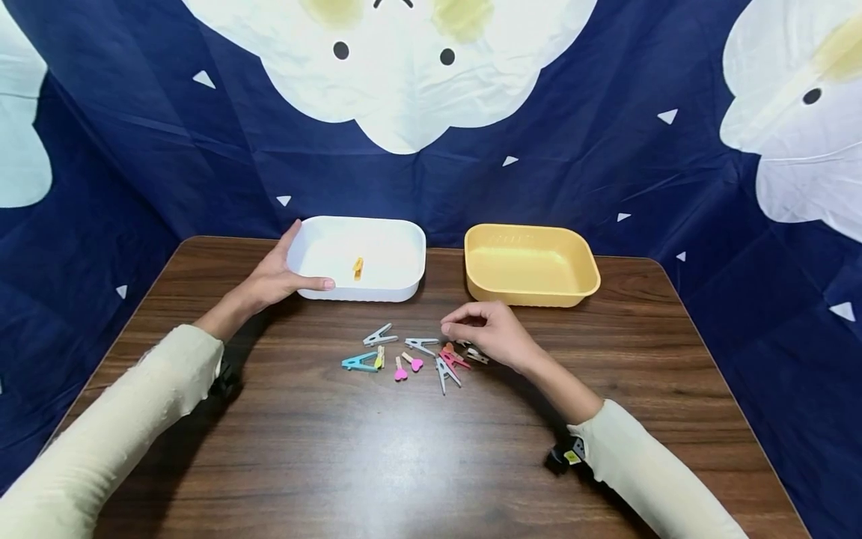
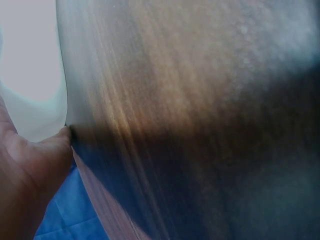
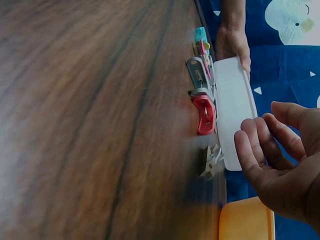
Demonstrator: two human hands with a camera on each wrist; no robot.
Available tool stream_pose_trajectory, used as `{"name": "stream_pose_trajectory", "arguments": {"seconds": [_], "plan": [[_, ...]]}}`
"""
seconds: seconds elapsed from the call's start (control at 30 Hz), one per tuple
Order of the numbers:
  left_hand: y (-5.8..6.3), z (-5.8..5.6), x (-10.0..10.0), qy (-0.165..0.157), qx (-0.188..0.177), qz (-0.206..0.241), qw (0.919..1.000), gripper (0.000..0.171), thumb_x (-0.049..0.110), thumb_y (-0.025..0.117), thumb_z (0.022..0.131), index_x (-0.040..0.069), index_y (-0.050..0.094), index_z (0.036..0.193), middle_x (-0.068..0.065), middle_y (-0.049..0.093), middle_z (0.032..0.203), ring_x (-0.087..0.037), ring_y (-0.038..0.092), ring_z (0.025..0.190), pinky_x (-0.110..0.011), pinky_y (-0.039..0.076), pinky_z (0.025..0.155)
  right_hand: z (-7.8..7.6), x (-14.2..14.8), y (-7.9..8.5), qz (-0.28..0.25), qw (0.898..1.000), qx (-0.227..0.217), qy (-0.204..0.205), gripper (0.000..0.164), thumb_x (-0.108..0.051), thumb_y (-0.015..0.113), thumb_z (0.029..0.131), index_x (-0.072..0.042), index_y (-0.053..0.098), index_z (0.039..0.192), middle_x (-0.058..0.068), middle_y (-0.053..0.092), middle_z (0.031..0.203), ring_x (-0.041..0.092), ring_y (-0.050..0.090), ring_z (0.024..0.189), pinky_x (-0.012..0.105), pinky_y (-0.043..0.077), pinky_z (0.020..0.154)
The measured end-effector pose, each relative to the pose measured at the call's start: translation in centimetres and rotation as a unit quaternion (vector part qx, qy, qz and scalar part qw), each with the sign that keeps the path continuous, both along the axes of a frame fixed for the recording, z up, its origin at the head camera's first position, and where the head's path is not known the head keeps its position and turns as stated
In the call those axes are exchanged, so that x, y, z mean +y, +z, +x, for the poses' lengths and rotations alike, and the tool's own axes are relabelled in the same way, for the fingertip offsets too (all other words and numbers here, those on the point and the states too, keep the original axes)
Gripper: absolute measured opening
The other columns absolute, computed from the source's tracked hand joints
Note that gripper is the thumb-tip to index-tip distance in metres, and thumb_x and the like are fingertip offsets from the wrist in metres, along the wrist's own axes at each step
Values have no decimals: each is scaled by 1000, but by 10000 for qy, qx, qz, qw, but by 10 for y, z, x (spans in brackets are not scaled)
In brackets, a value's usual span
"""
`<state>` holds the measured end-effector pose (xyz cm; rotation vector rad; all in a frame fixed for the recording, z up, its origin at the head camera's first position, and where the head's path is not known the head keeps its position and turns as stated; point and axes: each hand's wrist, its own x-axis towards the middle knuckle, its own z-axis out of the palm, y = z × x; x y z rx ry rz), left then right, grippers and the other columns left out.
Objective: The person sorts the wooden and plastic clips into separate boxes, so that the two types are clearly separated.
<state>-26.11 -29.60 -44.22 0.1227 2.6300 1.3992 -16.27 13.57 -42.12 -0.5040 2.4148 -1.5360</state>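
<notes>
My left hand (image 1: pixel 272 277) grips the left end of a white plastic tray (image 1: pixel 404 292), thumb along the front wall and fingers round the far left corner. Inside that tray lies one small orange clothespin (image 1: pixel 358 268). Loosely curled and holding nothing, my right hand (image 1: pixel 494 333) hovers over the right end of a cluster of clothespins. Beneath it are a red clothespin (image 3: pixel 204 115) and a small whitish clothespin (image 3: pixel 212 161). Grey clothespins (image 1: pixel 378 336), a blue clothespin (image 1: pixel 359 362) and small wooden pegs with pink hearts (image 1: pixel 401 371) lie further left.
A yellow plastic tray (image 1: pixel 532 298) stands at the back right of the brown wooden table (image 1: pixel 303 457), behind my right hand. Dark blue patterned cloth (image 1: pixel 431 187) hangs behind the table and along its sides.
</notes>
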Motion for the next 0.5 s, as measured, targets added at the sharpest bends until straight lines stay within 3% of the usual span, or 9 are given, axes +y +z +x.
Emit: {"name": "stream_pose_trajectory", "arguments": {"seconds": [0.5], "plan": [[0,0,1,-23,-1,24,10000,153,29,102,85,25,-19,180,-8,-10,191,-37,0,178,-63,7,143,14,26,-7,115,9994,-307,65,18,-18,84,102,-5,87,114,4,84,100,7,66,80,22,53,68]]}}
